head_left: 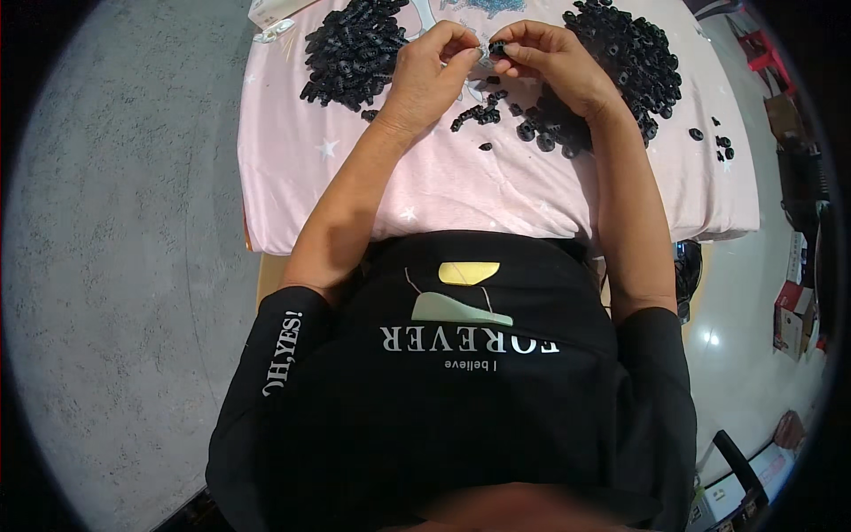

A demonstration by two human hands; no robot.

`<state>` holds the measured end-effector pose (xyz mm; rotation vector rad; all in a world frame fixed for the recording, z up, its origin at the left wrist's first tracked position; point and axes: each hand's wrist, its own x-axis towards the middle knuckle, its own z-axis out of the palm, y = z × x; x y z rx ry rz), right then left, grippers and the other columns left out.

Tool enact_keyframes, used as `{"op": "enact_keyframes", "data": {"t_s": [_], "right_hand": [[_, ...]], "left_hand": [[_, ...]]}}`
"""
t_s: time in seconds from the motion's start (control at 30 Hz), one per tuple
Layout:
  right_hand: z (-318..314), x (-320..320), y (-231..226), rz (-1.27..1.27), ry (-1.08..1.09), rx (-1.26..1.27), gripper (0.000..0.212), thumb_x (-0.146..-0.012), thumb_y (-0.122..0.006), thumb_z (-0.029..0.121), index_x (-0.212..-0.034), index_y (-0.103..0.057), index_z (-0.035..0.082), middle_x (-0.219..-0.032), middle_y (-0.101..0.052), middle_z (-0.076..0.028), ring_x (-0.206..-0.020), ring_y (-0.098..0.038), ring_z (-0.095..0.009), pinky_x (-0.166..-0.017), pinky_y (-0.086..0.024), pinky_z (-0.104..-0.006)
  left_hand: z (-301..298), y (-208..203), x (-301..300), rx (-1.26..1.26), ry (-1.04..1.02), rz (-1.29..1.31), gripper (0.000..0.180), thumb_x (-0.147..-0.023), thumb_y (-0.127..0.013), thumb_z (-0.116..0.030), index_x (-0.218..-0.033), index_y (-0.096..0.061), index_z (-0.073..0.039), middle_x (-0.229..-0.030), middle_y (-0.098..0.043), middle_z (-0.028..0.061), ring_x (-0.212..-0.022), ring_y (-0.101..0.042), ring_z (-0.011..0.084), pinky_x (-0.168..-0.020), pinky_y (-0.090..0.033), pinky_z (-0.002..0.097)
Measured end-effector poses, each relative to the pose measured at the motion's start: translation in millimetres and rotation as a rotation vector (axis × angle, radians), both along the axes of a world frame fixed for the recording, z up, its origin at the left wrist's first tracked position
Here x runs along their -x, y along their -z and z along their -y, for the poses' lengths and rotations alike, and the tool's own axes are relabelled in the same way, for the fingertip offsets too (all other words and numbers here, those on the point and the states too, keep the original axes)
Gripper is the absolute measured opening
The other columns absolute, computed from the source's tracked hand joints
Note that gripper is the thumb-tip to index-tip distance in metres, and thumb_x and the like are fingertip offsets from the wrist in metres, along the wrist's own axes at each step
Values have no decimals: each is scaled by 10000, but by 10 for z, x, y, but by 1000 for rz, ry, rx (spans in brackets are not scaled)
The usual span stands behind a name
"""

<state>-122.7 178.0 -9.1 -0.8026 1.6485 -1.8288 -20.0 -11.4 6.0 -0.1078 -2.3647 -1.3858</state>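
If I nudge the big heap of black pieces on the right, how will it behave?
The heap of black pieces would probably slump and scatter, since its pieces lie loosely piled. Many look rounded, so strays may roll a little. The pink cloth underneath might slow them, as fabric tends to grip.

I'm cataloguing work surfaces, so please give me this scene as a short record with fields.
Right hand: fingers hold a small black part
Left hand: fingers drawn together beside it; anything held is too small to tell
Left side: left heap of black pieces
Right side: right heap, also black
Between heaps: loose black pieces
Surface: pink cloth with pale stars
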Motion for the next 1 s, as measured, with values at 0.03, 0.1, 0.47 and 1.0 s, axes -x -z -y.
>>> {"op": "enact_keyframes", "data": {"t_s": [0.03,0.1,0.47,1.0], "right_hand": [[0,3,7,1,0,0,215,-994,-592,85,-1186,-645,4,-963,-691,-36,-849,-661,-79,-829,-550,-212],[-1,9,11,9,-16,8,212,-992,-598,89,-1181,-645,3,-965,-692,-35,-858,-667,-81,-831,-553,-215],[12,3,13,-41,0,-29,203,-999,-583,86,-1170,-649,-1,-967,-691,-43,-863,-669,-87,-843,-556,-222],[13,-42,-39,-58,-2,-36,199,-1002,-575,80,-1167,-651,0,-955,-691,-38,-868,-671,-89,-854,-558,-221]], "left_hand": [[-8,4,-9,1,-1,2,134,-896,-673,-84,-1012,-676,-17,-900,-727,88,-840,-698,163,-791,-550,296],[-12,2,-12,3,0,2,133,-893,-674,-84,-1008,-677,-16,-898,-727,85,-838,-697,161,-792,-549,295],[-20,1,-20,48,50,-24,76,-935,-646,-47,-1003,-641,-12,-846,-655,-3,-749,-589,44,-629,-482,206],[10,43,5,-70,61,49,148,-901,-683,-82,-1023,-647,-6,-897,-694,53,-808,-657,109,-753,-546,255]]}}
